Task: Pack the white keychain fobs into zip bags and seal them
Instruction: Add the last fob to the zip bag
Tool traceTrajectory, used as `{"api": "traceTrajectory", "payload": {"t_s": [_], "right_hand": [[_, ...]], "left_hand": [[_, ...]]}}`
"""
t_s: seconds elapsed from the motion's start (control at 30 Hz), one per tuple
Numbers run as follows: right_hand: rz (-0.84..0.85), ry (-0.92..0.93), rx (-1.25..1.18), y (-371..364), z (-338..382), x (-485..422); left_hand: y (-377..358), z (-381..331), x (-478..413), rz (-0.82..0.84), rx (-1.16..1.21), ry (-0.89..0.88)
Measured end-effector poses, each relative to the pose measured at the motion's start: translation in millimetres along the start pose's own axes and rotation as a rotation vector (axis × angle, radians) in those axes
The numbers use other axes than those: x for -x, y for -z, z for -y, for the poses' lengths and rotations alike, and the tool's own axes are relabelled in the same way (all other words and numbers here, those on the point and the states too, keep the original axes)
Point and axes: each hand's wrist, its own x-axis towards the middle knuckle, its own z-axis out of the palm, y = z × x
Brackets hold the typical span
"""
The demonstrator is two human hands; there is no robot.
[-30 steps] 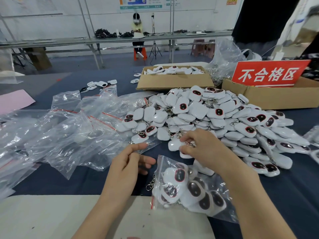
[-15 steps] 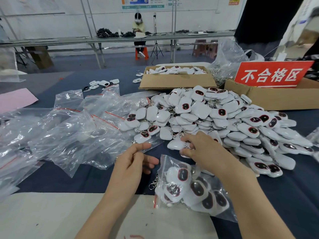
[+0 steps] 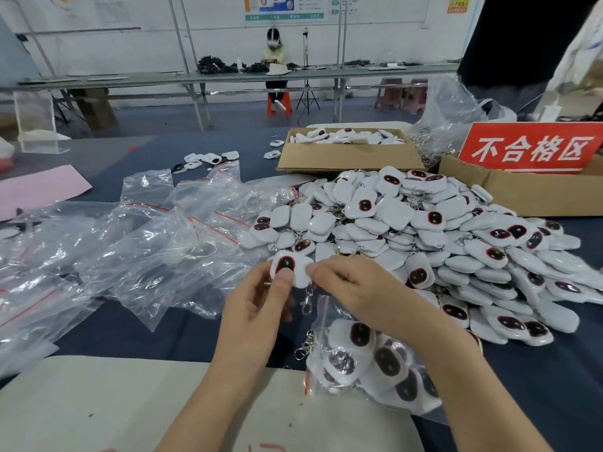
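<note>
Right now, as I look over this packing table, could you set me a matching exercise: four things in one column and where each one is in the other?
Things:
1. held fob
2. part-filled zip bag
3. red sign
4. empty zip bags

Places:
a. spread over the left of the table
b. pinched between left hand and right hand
c. standing at a cardboard box, far right
d. lying flat, closest to the person

Pairs: 1-b, 2-d, 3-c, 4-a

white fobs (image 3: 424,230) with dark red-rimmed ovals, red sign (image 3: 530,147), pink sheet (image 3: 39,189)
</note>
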Motion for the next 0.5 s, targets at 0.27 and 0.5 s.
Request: {"api": "traceTrajectory", "payload": {"t_s": [0.27, 0.5], "right_hand": [[-0.184, 0.072, -0.108, 0.9, 3.9, -2.9], [-0.161, 0.038, -0.120, -1.0, 1.0, -3.4]], "left_hand": [[-0.5, 2.5, 1.7, -0.042, -0.200, -0.125], [0.6, 2.3, 0.7, -0.024, -0.290, -0.163]]}}
